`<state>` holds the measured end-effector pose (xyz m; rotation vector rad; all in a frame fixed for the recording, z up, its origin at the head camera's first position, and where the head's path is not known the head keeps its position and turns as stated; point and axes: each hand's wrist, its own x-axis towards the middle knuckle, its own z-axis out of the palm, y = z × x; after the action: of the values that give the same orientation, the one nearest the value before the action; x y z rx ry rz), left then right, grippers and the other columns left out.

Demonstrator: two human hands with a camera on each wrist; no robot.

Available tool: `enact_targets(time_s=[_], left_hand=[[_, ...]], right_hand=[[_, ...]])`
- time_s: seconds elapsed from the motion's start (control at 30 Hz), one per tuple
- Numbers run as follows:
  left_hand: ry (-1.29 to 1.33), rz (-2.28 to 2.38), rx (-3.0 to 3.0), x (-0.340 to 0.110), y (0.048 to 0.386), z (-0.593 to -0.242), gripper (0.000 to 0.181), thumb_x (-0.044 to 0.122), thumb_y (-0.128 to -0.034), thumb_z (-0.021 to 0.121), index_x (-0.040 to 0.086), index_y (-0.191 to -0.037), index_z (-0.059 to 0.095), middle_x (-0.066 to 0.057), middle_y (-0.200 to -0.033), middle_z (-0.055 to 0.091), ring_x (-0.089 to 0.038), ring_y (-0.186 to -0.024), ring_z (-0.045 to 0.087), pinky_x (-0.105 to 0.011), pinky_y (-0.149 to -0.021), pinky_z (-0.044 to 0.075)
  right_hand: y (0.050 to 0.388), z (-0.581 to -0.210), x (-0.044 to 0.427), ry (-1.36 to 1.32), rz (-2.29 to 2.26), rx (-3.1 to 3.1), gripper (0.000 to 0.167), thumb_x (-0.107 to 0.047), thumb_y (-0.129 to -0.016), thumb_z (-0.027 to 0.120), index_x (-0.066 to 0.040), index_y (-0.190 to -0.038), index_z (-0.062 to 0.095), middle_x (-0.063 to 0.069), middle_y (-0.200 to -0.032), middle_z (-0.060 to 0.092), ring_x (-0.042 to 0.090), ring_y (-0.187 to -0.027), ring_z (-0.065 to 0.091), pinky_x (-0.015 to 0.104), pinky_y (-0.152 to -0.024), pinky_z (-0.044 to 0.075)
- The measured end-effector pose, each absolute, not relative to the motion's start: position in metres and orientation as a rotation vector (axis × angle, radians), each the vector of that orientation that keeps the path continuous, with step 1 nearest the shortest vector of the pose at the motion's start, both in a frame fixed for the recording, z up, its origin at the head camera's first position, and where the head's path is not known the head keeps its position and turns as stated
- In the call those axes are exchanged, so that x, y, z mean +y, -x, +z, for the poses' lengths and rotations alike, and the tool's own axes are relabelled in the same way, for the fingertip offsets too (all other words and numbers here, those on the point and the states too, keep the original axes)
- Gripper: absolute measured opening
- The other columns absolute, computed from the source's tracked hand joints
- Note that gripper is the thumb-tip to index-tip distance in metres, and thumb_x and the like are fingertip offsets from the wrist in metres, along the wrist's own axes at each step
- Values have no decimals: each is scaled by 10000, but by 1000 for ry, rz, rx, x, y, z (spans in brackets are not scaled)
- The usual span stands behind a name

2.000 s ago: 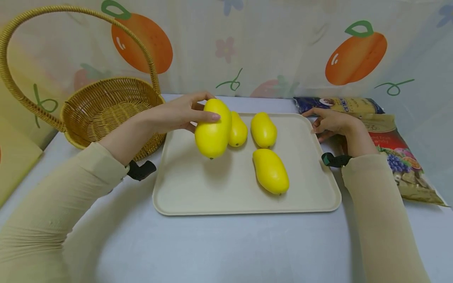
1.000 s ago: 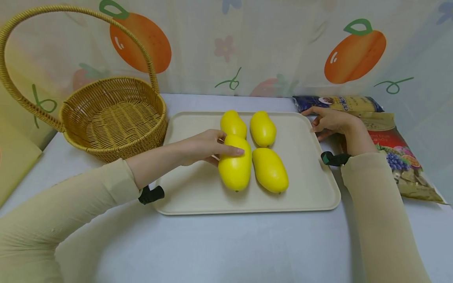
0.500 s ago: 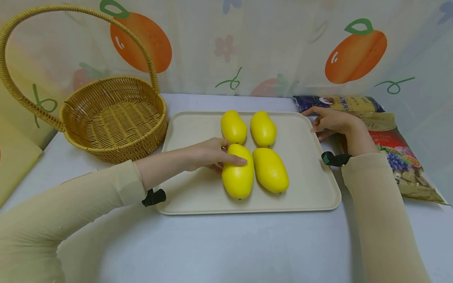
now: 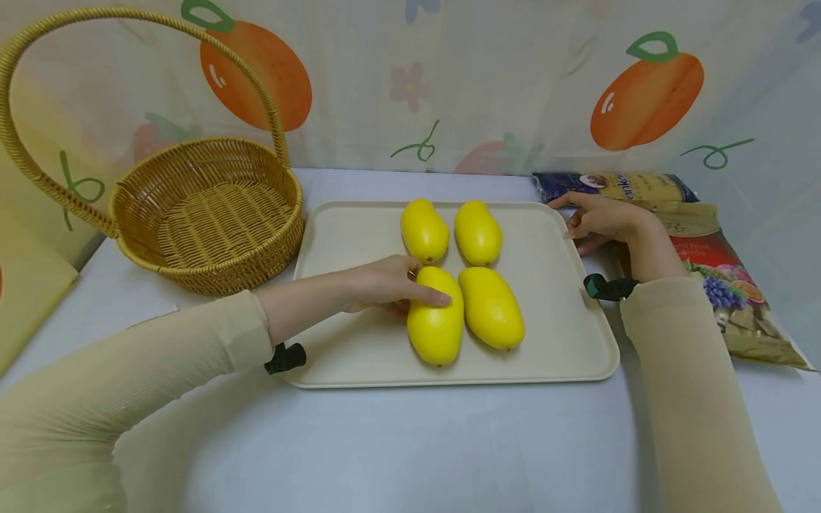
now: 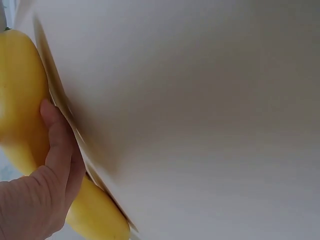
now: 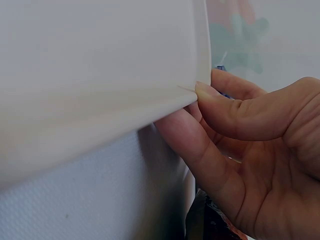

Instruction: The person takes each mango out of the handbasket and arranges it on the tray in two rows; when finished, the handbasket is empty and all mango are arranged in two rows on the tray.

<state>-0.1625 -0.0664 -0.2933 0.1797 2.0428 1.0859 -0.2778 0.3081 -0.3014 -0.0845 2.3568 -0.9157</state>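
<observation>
My left hand (image 4: 385, 283) holds a yellow mango (image 4: 436, 329) from its left side, thumb over the top; the mango is low on the beige tray (image 4: 558, 349). Right beside it lies another mango (image 4: 491, 310). Behind these are a back-left mango (image 4: 425, 231) and a back-right mango (image 4: 478, 234). In the left wrist view, the fingers (image 5: 60, 145) lie along the held mango's side, close to the tray surface. My right hand (image 4: 609, 219) pinches the tray's right rim; the right wrist view shows the thumb (image 6: 240, 115) at the rim and a finger underneath.
A wicker basket (image 4: 269, 249) with a tall arched handle stands left of the tray, nothing in it. To the right lie a dried fruit packet (image 4: 737, 299) and a blue and gold packet (image 4: 616, 187). A fruit-patterned curtain (image 4: 474, 85) hangs behind the white table (image 4: 410, 449).
My left hand has carried the mango from above the tray's back left, forward and to the right, down beside the front-right mango. The right hand stays at the rim.
</observation>
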Motion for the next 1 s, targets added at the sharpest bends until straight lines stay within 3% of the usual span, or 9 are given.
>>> enact_targets(time_s=[0.37,0.7,1.0], left_hand=[[-231,1069,2044,-67,164,-298,621,424,-863,737,73,-1297,466,-74,-1139,558,-180,-880,563,-231,-744,516],[-241,1048,2048,-69,167,-298,476,440,-881,713,84,-1157,560,-46,-1015,604,-158,-778,584,-222,-711,552],[-187,1069,2036,-69,166,-296,456,423,-900,700,66,-1120,523,-30,-937,586,-141,-754,598,-235,-743,591]], right_hand=[[276,-301,307,83,-909,2368,669,19,-947,564,-157,-1521,270,60,-948,452,187,-841,518,268,-701,594],[275,-299,306,96,-911,2373,677,25,-940,568,-150,-1521,268,61,-934,458,186,-832,517,271,-696,594],[276,-301,306,84,-896,2377,675,15,-945,572,-154,-1524,269,73,-970,442,200,-871,506,269,-716,596]])
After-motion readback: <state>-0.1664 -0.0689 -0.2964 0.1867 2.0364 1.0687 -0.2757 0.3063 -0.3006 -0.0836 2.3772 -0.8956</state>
